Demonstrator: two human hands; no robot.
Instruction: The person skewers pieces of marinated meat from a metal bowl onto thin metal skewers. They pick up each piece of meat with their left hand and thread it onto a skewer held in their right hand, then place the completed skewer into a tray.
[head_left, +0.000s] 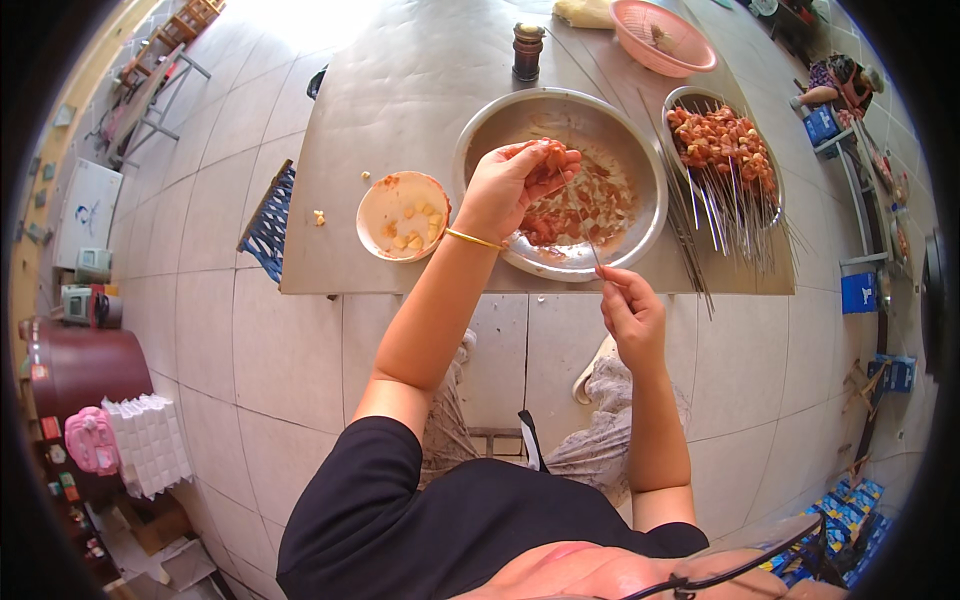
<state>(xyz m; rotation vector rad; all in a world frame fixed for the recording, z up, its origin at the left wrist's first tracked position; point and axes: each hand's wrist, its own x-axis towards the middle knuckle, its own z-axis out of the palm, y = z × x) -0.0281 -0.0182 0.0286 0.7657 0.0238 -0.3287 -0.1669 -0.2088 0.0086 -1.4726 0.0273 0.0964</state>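
Above a wide metal basin (656, 217) of raw meat pieces (585, 202), my left hand (517, 176) is closed on raw meat at the upper end of a thin metal skewer (585, 232). My right hand (632, 311) pinches that skewer's lower end, just past the basin's near rim. To the left stands a pale bowl (375, 234) with light chunks in it. Right of the basin, an oval metal tray (669, 112) holds many loaded meat skewers (720, 142), their bare ends towards me. Several bare skewers (679, 225) lie between basin and tray.
A pink plastic colander (630, 37) and a dark cylindrical container (528, 52) stand at the far side of the metal table (360, 112). A blue woven seat (270, 217) is by its left edge. Another person (844, 82) is at the far right.
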